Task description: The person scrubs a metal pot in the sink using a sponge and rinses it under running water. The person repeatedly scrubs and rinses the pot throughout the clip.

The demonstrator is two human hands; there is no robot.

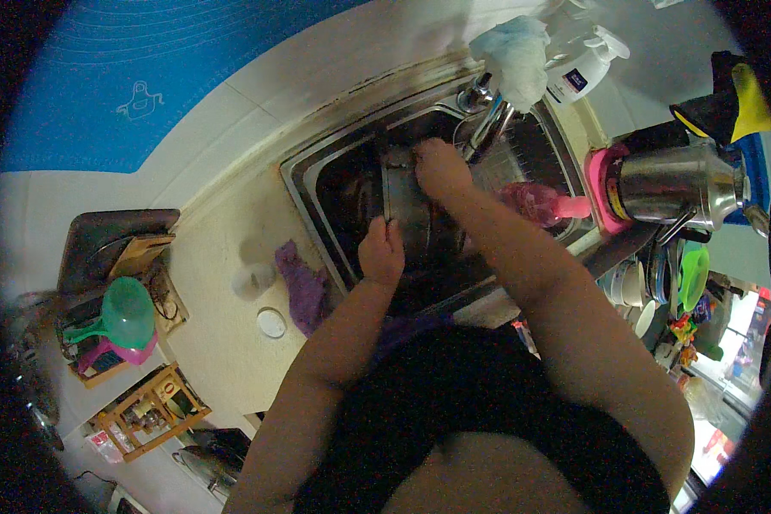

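Both my hands are over a steel sink [308, 205]. My left hand [383, 250] grips the near rim of a metal pan or tray [408, 199], whose exact kind is hard to tell in the dim light. Closed fingers of my right hand [442, 170] rest at the vessel's far side, close to the chrome faucet [488, 128]; whether they hold a scrubber or the rim is hidden. A pink bottle [533, 202] lies beside my right forearm, over the sink's right part. A pale cloth [514, 61] hangs on the faucet.
A purple cloth [302, 289], a white cup [253, 281] and a round white lid [271, 322] are on the counter at left. Behind the faucet stands a white spray bottle [581, 74]. A steel container [671, 186] and a rack of dishes [633, 283] are at right.
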